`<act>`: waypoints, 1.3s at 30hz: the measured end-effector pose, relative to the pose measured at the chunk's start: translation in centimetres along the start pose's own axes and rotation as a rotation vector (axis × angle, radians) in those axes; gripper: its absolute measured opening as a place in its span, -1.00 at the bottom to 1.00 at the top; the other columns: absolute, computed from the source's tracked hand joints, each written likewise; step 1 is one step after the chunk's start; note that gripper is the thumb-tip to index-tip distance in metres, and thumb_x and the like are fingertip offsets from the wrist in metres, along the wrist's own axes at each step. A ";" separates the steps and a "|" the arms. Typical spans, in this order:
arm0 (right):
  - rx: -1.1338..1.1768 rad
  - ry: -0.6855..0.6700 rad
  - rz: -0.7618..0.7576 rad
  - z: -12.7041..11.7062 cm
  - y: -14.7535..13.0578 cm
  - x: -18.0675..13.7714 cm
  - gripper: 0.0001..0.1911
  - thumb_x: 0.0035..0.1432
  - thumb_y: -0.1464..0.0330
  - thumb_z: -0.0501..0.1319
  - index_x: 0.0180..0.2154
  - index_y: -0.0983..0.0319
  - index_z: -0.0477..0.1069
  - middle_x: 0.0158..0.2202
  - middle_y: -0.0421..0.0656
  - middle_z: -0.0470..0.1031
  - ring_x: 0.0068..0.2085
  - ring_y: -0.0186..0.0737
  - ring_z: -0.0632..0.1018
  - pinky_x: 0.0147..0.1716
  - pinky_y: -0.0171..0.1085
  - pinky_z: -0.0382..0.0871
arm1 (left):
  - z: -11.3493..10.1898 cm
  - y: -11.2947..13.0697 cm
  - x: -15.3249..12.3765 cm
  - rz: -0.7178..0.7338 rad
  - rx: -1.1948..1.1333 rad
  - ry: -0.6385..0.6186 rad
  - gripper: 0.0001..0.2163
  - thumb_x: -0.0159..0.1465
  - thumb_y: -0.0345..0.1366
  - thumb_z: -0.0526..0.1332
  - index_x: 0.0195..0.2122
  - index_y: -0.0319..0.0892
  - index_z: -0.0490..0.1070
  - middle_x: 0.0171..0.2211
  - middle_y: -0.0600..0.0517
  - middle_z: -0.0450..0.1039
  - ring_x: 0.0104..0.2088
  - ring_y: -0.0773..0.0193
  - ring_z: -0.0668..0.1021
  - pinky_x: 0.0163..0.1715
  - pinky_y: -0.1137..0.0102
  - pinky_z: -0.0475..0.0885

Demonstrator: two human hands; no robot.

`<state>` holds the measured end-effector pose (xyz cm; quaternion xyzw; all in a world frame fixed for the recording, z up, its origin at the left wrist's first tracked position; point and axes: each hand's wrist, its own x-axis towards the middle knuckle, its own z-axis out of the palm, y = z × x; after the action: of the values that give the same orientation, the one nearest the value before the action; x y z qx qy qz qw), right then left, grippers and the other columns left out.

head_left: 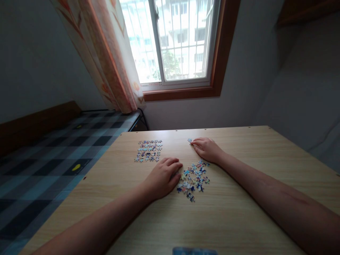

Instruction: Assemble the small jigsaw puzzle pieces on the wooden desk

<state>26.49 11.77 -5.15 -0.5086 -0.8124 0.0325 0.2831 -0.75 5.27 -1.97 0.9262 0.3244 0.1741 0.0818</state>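
Note:
A loose heap of jigsaw puzzle pieces point(196, 173), blue, white, yellow and pink, lies in the middle of the wooden table. At its left edge my left hand point(163, 177) rests palm down, thumb and fingers apart, partly covering a few pieces. Beyond the heap, my right hand point(207, 148) has its fingertips drawn together at a small light-blue puzzle piece point(189, 140). What lies under those fingertips is mostly hidden. To the left, more pieces are laid out singly in neat rows point(148, 150), flat on the table.
The pale wooden table point(239, 219) reaches toward the wall below the window point(183, 42). A blue object point(194, 251) shows at the near edge, cut off by the frame. On the left stands a bed with a checked cover point(53, 166), beneath a patterned curtain point(106, 53).

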 end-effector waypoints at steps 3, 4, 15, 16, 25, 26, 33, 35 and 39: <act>0.006 -0.001 -0.003 0.1 0.1 0.0 -0.72 0.30 0.32 0.15 -0.05 0.12 0.59 0.02 -0.12 0.61 0.05 -0.09 0.57 0.11 -0.08 0.40 | 0.0 0.0 0.0 -0.001 0.000 -0.003 -0.72 0.36 -0.27 0.17 0.07 -0.14 0.47 0.10 -0.11 0.47 0.12 0.03 0.45 0.18 0.05 0.39; 0.007 -0.001 -0.003 0.1 0.1 0.0 -0.71 0.31 0.32 0.15 -0.04 0.12 0.59 0.03 -0.12 0.61 0.05 -0.09 0.57 0.11 -0.08 0.40 | 0.0 0.0 0.0 -0.002 0.002 -0.003 -0.72 0.36 -0.27 0.17 0.07 -0.14 0.47 0.10 -0.11 0.47 0.12 0.03 0.45 0.18 0.05 0.39; 0.010 -0.013 0.000 0.0 0.1 0.0 -0.71 0.30 0.34 0.15 -0.04 0.11 0.59 0.03 -0.12 0.60 0.05 -0.10 0.57 0.10 -0.09 0.40 | 0.0 -0.1 0.0 -0.002 0.001 -0.004 -0.72 0.37 -0.25 0.15 0.07 -0.13 0.47 0.11 -0.11 0.47 0.12 0.04 0.45 0.18 0.05 0.37; 0.007 -0.014 0.002 0.0 0.1 0.0 -0.71 0.30 0.34 0.15 -0.03 0.11 0.59 0.04 -0.12 0.60 0.06 -0.09 0.57 0.11 -0.08 0.40 | 0.0 -0.1 0.0 -0.003 0.000 -0.005 -0.72 0.37 -0.25 0.15 0.07 -0.13 0.47 0.11 -0.11 0.47 0.12 0.03 0.45 0.18 0.04 0.38; 0.002 -0.022 0.008 -0.2 0.0 0.0 -0.71 0.30 0.34 0.16 -0.03 0.11 0.59 0.05 -0.11 0.60 0.06 -0.07 0.57 0.12 -0.06 0.39 | -0.1 0.0 0.1 0.004 0.005 -0.010 -0.72 0.37 -0.26 0.15 0.07 -0.13 0.46 0.11 -0.11 0.47 0.12 0.04 0.45 0.18 0.05 0.38; 0.002 -0.021 0.009 -0.2 -0.1 0.0 -0.71 0.30 0.34 0.15 -0.03 0.11 0.59 0.05 -0.11 0.60 0.06 -0.07 0.57 0.12 -0.06 0.39 | -0.1 0.0 0.0 0.002 0.006 -0.014 -0.72 0.37 -0.26 0.15 0.07 -0.13 0.46 0.11 -0.11 0.47 0.12 0.04 0.45 0.18 0.06 0.38; -0.004 -0.019 0.011 -0.1 0.0 0.0 -0.71 0.30 0.34 0.15 -0.03 0.12 0.58 0.04 -0.12 0.60 0.06 -0.08 0.57 0.12 -0.06 0.39 | 0.0 -0.1 0.0 -0.001 0.003 -0.014 -0.72 0.37 -0.26 0.16 0.07 -0.13 0.46 0.11 -0.11 0.46 0.12 0.04 0.44 0.18 0.05 0.38; -0.005 -0.018 0.011 0.0 0.0 0.0 -0.71 0.30 0.34 0.15 -0.02 0.11 0.58 0.04 -0.12 0.60 0.06 -0.09 0.56 0.12 -0.07 0.38 | 0.0 0.0 0.0 -0.001 -0.002 -0.010 -0.72 0.37 -0.25 0.16 0.07 -0.13 0.47 0.11 -0.11 0.46 0.12 0.04 0.45 0.18 0.05 0.38; -0.011 -0.013 0.007 -0.1 -0.1 0.0 -0.71 0.31 0.34 0.15 -0.03 0.11 0.58 0.04 -0.12 0.60 0.05 -0.08 0.57 0.11 -0.06 0.39 | -0.1 0.0 0.1 0.000 -0.010 -0.005 -0.72 0.37 -0.25 0.15 0.07 -0.12 0.47 0.11 -0.11 0.47 0.12 0.03 0.44 0.18 0.04 0.37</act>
<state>26.50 11.68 -5.06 -0.5130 -0.8125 0.0324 0.2751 -0.72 5.30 -1.89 0.9261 0.3235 0.1735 0.0874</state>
